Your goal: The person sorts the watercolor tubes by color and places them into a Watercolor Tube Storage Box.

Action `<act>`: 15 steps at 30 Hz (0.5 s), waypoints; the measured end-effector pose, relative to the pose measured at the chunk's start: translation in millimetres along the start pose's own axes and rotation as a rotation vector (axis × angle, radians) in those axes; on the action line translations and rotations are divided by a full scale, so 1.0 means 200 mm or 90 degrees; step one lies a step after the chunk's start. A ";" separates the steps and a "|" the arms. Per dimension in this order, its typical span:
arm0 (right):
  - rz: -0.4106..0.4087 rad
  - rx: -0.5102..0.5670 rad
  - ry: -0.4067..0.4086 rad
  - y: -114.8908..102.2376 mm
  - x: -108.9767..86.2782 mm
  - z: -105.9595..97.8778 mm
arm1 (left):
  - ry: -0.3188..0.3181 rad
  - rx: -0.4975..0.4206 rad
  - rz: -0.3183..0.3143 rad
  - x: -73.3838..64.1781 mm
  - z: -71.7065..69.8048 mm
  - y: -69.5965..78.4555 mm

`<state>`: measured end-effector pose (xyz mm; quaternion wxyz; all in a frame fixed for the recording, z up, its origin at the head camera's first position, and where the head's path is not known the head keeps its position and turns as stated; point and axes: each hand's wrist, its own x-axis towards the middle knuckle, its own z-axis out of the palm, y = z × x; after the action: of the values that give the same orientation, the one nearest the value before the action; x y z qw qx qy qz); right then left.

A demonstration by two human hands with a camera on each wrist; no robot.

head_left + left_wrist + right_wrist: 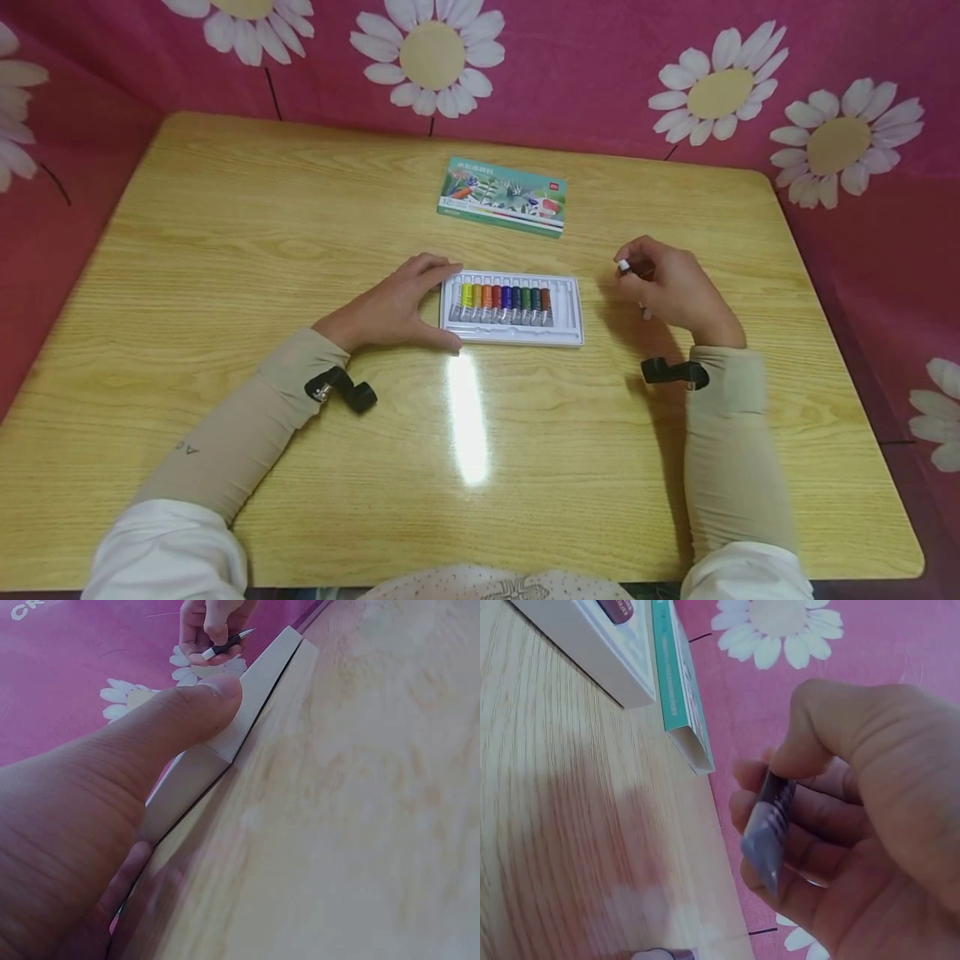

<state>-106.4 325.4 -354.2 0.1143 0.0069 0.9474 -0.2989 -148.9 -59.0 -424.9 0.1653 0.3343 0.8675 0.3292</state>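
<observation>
A white paint tray (517, 335) lies on the table with a row of coloured paint tubes (506, 304) in it, bare slots at its right end. My left hand (397, 308) holds the tray's left end, fingers at the far corner and thumb at the near one. In the left wrist view the thumb (202, 705) presses the tray's side (240, 724). Right of the tray, my right hand (675, 287) pinches a dark paint tube (772, 817) with a white cap (624, 266). Another tube (664, 954) lies on the table below that hand, partly cut off in the right wrist view.
Behind the tray lies a green illustrated paint box (502, 196), its end open in the right wrist view. A wood-grain table (300, 208) carries everything. Its far edge meets a pink cloth (570, 75) printed with white daisies.
</observation>
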 end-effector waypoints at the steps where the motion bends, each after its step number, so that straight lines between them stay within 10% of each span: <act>1: 0.002 0.003 0.000 0.00 0.00 0.00 | 0.000 -0.001 0.000 0.00 0.00 0.00; 15: -0.018 -0.032 -0.002 -0.03 0.02 0.03 | -0.002 -0.002 0.000 -0.01 0.00 0.00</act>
<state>-109.9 316.3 -355.7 0.1115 -0.0099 0.9545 -0.2763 -148.1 -60.2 -424.3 0.1673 0.3348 0.8667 0.3298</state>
